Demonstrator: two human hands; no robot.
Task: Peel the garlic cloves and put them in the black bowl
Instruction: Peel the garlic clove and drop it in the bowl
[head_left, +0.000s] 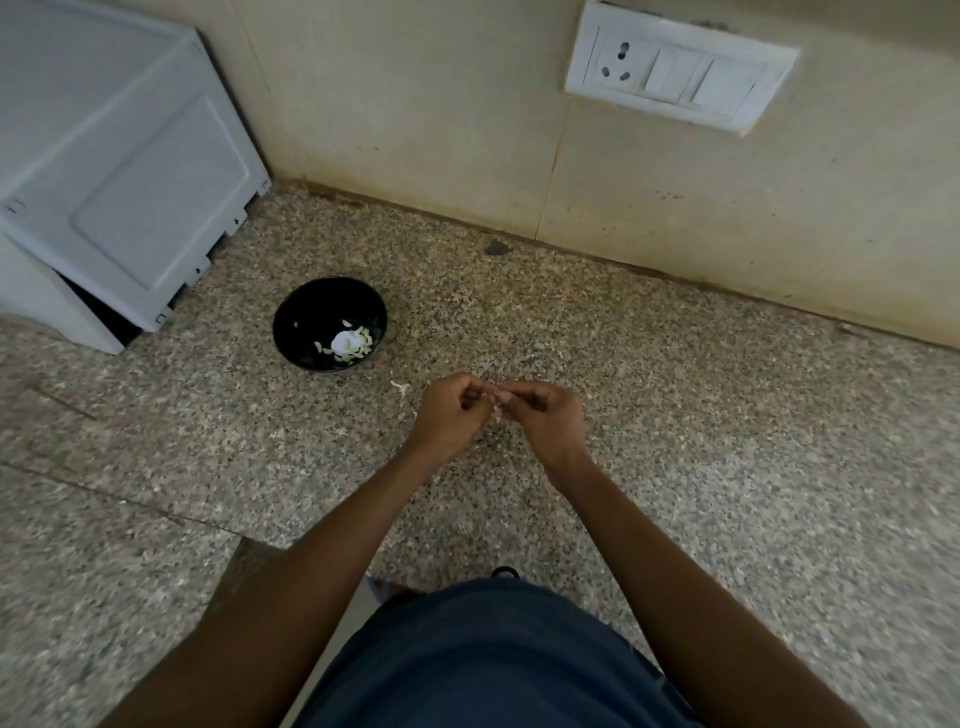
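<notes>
A black bowl (311, 317) stands on the speckled granite counter, left of my hands, with several pale peeled cloves (349, 344) inside. My left hand (451, 415) and my right hand (540, 418) meet over the counter with curled fingers. Between their fingertips they pinch a small garlic clove (496, 397), mostly hidden by the fingers. A scrap of white peel (400, 387) lies on the counter between the bowl and my left hand.
A white appliance (119, 171) sits at the back left, close to the bowl. The tiled wall carries a white socket and switch plate (675, 78) at the upper right. The counter's front edge (332, 613) lies near my body.
</notes>
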